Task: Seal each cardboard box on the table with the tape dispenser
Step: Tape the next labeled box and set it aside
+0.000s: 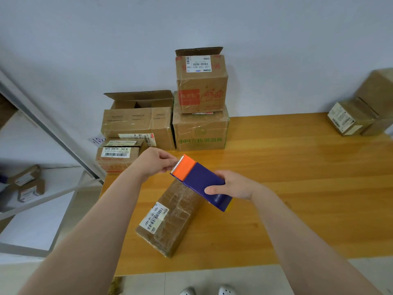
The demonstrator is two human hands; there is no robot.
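The tape dispenser (200, 179), purple with an orange front and a toothed cutter, is held in the air just above the far end of a long cardboard box (170, 218) that lies flat on the wooden table (297, 188) with a shipping label on top. The right hand (234, 185) wraps around its purple body, thumb on the upper face. The left hand (155, 161) pinches at the cutter edge with curled fingertips; whether tape sits between them I cannot tell. Behind, against the wall, stand an open-flapped carton (138, 122) and two stacked cartons (201, 133); more boxes (350, 118) sit at the far right.
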